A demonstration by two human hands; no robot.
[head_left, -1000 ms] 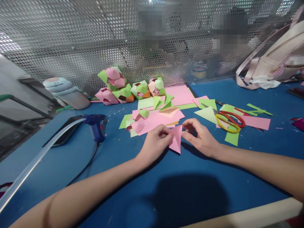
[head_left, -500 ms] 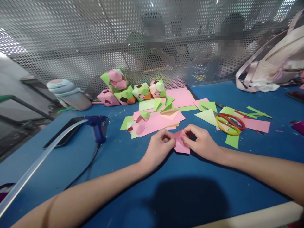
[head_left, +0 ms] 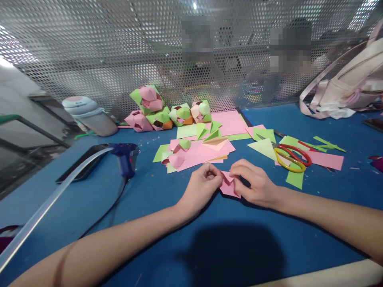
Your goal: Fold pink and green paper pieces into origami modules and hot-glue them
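Pinching one pink paper (head_left: 229, 190) between left hand (head_left: 200, 189) and right hand (head_left: 254, 184), low over the table (head_left: 161, 249), just nearer than the sheets (head_left: 206, 152). Farther back, five paper balls (head_left: 160, 118) and one bottle (head_left: 92, 116). At left, one glue gun (head_left: 125, 160), its stick (head_left: 55, 195) cut off by the edge. At right, scissors (head_left: 287, 156) among scraps (head_left: 328, 159); one bag (head_left: 354, 81), cut off. Blurred behind mesh (head_left: 119, 50): people, number uncertain.

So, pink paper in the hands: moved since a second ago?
Yes, to the right: judged against the scissors, the pink paper now sits nearer to them.
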